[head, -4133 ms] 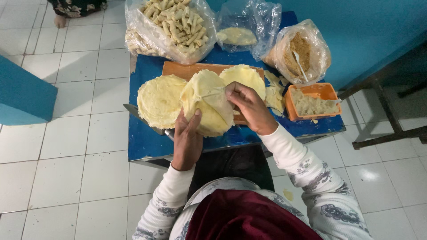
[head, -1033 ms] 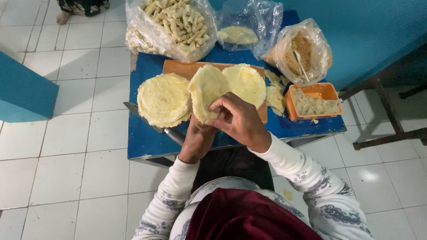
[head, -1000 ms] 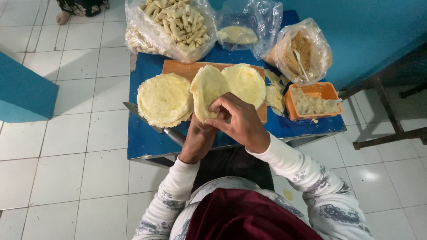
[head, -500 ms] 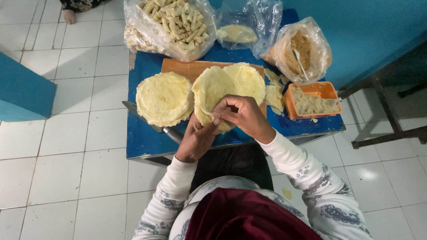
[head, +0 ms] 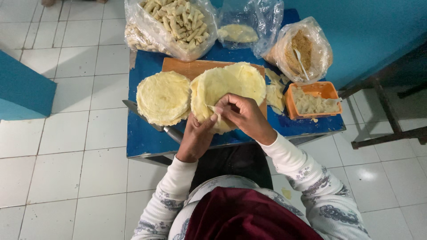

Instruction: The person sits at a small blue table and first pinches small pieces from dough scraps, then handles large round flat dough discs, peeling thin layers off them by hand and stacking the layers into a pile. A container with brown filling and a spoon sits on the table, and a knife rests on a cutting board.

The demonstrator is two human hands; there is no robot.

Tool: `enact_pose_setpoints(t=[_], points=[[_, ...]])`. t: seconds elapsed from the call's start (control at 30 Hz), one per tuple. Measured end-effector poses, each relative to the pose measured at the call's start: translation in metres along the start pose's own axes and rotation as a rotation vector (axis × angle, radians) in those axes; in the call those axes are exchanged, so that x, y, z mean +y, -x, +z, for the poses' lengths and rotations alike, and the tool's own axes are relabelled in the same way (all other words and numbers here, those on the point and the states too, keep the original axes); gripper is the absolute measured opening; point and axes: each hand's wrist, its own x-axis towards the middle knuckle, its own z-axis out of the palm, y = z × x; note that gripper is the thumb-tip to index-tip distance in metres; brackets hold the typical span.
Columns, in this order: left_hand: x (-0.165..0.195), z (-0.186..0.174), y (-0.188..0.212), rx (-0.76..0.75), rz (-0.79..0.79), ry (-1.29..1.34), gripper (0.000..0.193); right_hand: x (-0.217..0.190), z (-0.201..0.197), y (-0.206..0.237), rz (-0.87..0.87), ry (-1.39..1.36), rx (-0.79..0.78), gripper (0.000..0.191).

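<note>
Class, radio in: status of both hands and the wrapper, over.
Left hand and right hand both pinching the round yellow wrapper at its near edge. Wrapper lies on the wooden board. Nothing in the way.

Dim, even indoor light with soft shadows below the tabletop (head: pixel 147 138); glare spot on floor tiles right of it; mild wide-angle edge distortion; focus sharp.

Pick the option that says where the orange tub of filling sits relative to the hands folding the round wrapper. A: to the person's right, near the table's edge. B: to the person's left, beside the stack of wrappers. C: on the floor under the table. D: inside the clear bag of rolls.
A: the orange tub sits on the blue table to the right of the right hand and left hand, which pinch the wrapper.
</note>
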Motion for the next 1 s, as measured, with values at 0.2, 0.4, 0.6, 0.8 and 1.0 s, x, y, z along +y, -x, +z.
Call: enact_pose_setpoints(t=[0.2, 0.4, 0.6, 0.8, 1.0], points=[[0.012, 0.009, 0.004, 0.128, -0.033, 0.04, 0.042, 0.023, -0.014, -0.003, -0.029, -0.266, -0.012, 0.017], [0.036, 0.022, 0.003, 0.255, -0.054, 0.053, 0.049, 0.048, -0.025, -0.008, 0.283, -0.863, 0.085, 0.02], [0.037, 0.03, 0.008, 0.203, -0.039, -0.007, 0.053, 0.034, 0.003, 0.003, 0.171, -0.849, 0.129, 0.036], [0.038, 0.037, 0.013, 0.185, -0.042, -0.071, 0.053, 0.029, 0.013, 0.0, 0.196, -0.912, 0.166, 0.03], [0.048, 0.032, 0.011, 0.23, -0.05, -0.059, 0.051, 0.058, 0.016, 0.008, -0.032, -0.897, 0.225, 0.013]])
